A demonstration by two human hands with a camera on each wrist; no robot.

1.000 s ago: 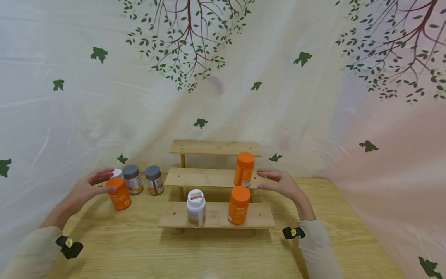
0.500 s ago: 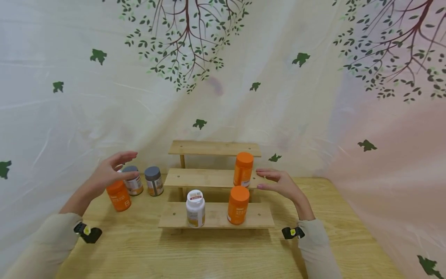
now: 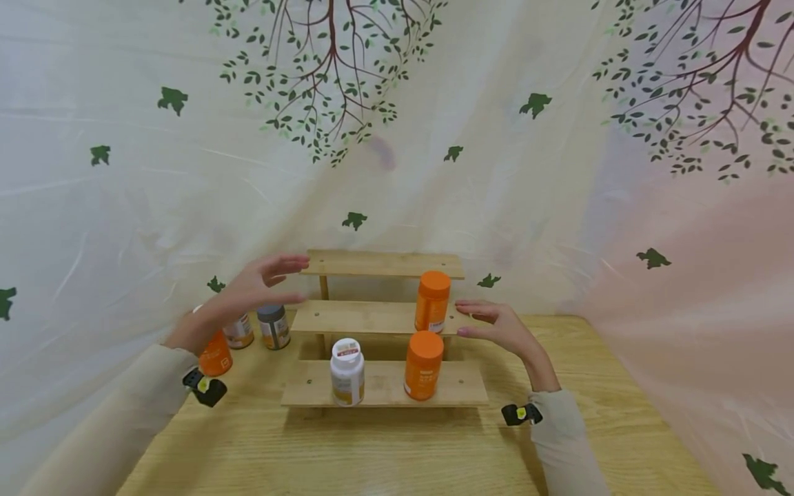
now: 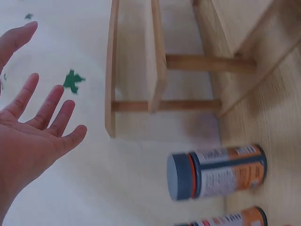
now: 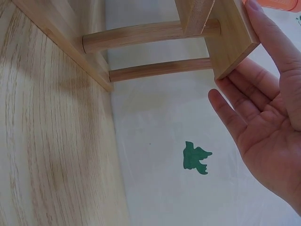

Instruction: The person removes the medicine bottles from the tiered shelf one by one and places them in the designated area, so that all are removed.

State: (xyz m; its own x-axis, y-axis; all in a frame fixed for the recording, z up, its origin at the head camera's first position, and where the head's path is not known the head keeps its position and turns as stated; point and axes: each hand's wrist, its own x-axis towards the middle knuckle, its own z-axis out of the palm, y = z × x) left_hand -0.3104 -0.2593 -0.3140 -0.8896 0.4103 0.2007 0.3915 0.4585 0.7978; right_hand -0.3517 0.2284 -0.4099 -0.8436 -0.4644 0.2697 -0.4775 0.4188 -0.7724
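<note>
A three-tier wooden display stand [image 3: 372,315] stands on the table. My left hand [image 3: 260,281], holding nothing, is in the air by the stand's upper left end, fingers spread and palm toward it. My right hand [image 3: 496,327] is at the right end of the middle shelf, thumb toward the front and fingers toward the back; firm contact is unclear. Nearest to it, an orange bottle [image 3: 432,301] stands on that shelf. Below, the bottom shelf holds another orange bottle [image 3: 424,365] and a white bottle [image 3: 347,370].
Left of the stand are a grey-capped bottle [image 3: 273,326], a second labelled bottle [image 3: 239,332] and an orange bottle [image 3: 216,355], partly hidden by the left arm. A white sheet with printed trees and leaves hangs behind the wooden table [image 3: 384,455].
My left hand has moved right and up, away from the orange bottle on the left, past the grey-capped bottles to the stand. The right hand stays in place.
</note>
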